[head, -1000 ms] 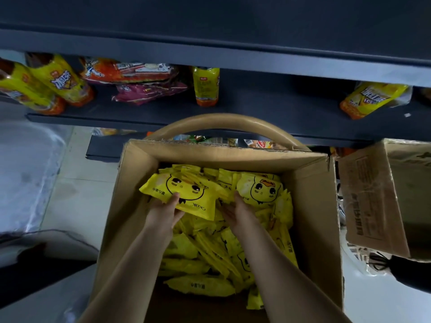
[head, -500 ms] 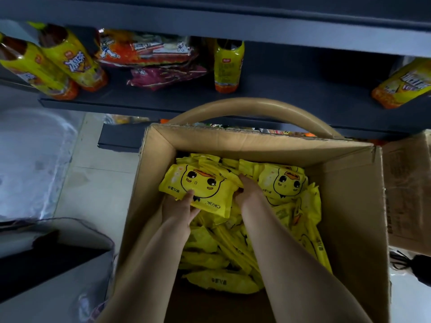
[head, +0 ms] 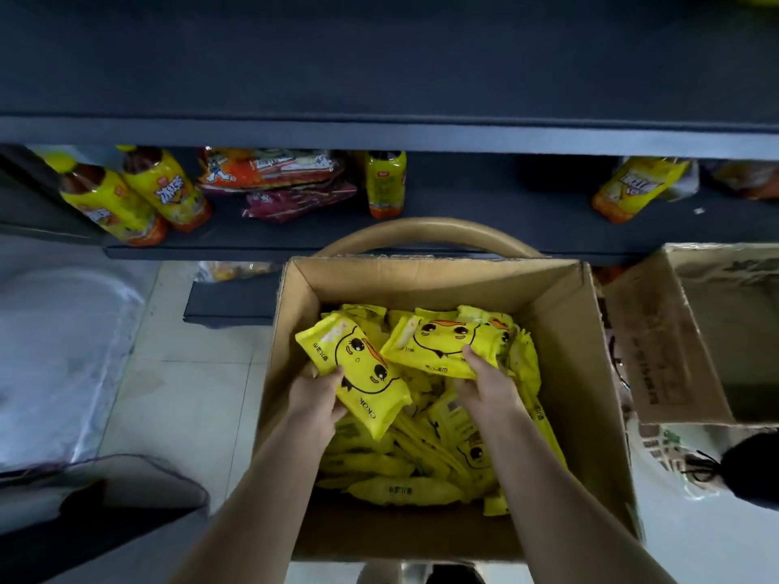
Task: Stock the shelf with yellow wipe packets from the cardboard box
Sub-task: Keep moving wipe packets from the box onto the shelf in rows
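Down inside the cardboard box (head: 581, 373), the left hand (head: 318, 400) is closed on one yellow wipe packet (head: 358, 368) by its near-left edge, and the right hand (head: 484, 381) pinches a second packet (head: 442, 343) along its near side. Both look light, soft and slick-filmed, so a short-edge pinch should hold. High box walls call for a straight lift toward the dark shelf (head: 484, 204) beyond, bare between bottles.
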Demonstrator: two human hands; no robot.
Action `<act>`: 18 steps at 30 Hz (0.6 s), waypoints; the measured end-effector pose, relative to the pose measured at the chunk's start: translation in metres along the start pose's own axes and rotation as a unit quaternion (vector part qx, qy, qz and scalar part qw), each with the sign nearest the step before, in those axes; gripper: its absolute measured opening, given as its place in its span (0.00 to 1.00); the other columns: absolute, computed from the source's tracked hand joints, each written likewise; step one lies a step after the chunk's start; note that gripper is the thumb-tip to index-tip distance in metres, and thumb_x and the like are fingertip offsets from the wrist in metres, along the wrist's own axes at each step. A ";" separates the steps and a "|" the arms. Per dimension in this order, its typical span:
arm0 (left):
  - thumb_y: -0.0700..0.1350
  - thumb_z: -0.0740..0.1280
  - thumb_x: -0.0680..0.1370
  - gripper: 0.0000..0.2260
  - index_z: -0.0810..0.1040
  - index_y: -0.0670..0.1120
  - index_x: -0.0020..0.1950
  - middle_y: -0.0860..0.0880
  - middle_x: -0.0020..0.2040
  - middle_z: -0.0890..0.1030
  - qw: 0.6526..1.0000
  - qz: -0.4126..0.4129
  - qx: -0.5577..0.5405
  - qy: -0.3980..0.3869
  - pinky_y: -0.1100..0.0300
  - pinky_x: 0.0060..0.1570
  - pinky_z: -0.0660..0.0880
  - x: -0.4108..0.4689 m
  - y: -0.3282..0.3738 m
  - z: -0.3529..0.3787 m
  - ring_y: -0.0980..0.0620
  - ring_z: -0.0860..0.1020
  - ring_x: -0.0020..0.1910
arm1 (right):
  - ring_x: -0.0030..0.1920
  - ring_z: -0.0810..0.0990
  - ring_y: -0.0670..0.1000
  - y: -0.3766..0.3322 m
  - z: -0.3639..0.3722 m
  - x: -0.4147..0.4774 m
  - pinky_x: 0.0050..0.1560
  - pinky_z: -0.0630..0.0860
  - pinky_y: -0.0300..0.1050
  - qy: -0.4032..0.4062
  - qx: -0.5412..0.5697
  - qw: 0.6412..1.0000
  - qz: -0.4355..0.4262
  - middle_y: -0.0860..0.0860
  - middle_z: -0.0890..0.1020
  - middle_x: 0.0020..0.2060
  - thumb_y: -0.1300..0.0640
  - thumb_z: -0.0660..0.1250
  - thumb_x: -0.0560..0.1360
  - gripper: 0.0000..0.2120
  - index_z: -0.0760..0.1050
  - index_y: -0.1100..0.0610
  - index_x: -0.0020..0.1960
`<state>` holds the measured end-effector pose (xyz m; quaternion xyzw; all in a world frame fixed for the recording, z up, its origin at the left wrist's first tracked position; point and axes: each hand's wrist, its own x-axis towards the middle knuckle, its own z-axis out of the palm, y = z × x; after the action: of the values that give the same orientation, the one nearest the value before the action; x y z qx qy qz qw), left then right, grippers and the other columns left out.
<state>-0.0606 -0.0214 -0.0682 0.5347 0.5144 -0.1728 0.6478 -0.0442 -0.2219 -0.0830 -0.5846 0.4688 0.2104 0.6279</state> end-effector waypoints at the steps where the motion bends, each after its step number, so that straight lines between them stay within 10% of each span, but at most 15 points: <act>1: 0.39 0.64 0.78 0.06 0.74 0.46 0.54 0.41 0.59 0.77 1.000 0.017 0.018 0.001 0.44 0.56 0.75 -0.007 0.002 -0.002 0.42 0.76 0.58 | 0.53 0.78 0.52 0.001 -0.010 -0.001 0.48 0.77 0.39 0.020 -0.034 0.998 -0.040 0.57 0.65 0.70 0.61 0.61 0.79 0.26 0.60 0.50 0.75; 6: 0.39 0.64 0.78 0.04 0.73 0.48 0.50 0.42 0.59 0.77 0.992 0.111 0.062 -0.010 0.41 0.60 0.73 -0.058 0.007 -0.010 0.41 0.76 0.59 | 0.48 0.77 0.50 -0.021 -0.042 -0.052 0.40 0.71 0.41 -0.002 0.031 0.999 -0.028 0.55 0.77 0.51 0.54 0.69 0.75 0.31 0.62 0.57 0.74; 8: 0.39 0.64 0.78 0.05 0.74 0.48 0.51 0.44 0.58 0.78 0.988 0.139 0.058 -0.018 0.43 0.59 0.73 -0.079 0.007 -0.014 0.43 0.76 0.58 | 0.54 0.77 0.53 -0.030 -0.049 -0.070 0.50 0.75 0.43 -0.029 0.124 0.991 -0.028 0.59 0.75 0.60 0.53 0.72 0.72 0.36 0.59 0.58 0.74; 13: 0.36 0.63 0.78 0.14 0.75 0.43 0.63 0.46 0.53 0.79 0.966 0.255 0.044 -0.014 0.55 0.52 0.72 -0.150 0.016 -0.039 0.47 0.76 0.49 | 0.46 0.78 0.53 -0.047 -0.063 -0.141 0.46 0.76 0.46 -0.102 0.181 0.968 -0.139 0.58 0.77 0.58 0.54 0.65 0.77 0.22 0.68 0.62 0.68; 18: 0.41 0.64 0.78 0.08 0.76 0.45 0.57 0.44 0.54 0.80 0.937 0.345 0.060 -0.001 0.45 0.58 0.74 -0.215 0.045 -0.080 0.43 0.78 0.53 | 0.46 0.81 0.55 -0.072 -0.070 -0.221 0.49 0.78 0.52 -0.129 0.164 0.956 -0.205 0.55 0.81 0.50 0.55 0.67 0.76 0.12 0.72 0.58 0.57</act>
<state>-0.1531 -0.0058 0.1462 0.7166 0.2865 0.0299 0.6352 -0.1144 -0.2411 0.1487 -0.5251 0.2822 0.0714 0.7997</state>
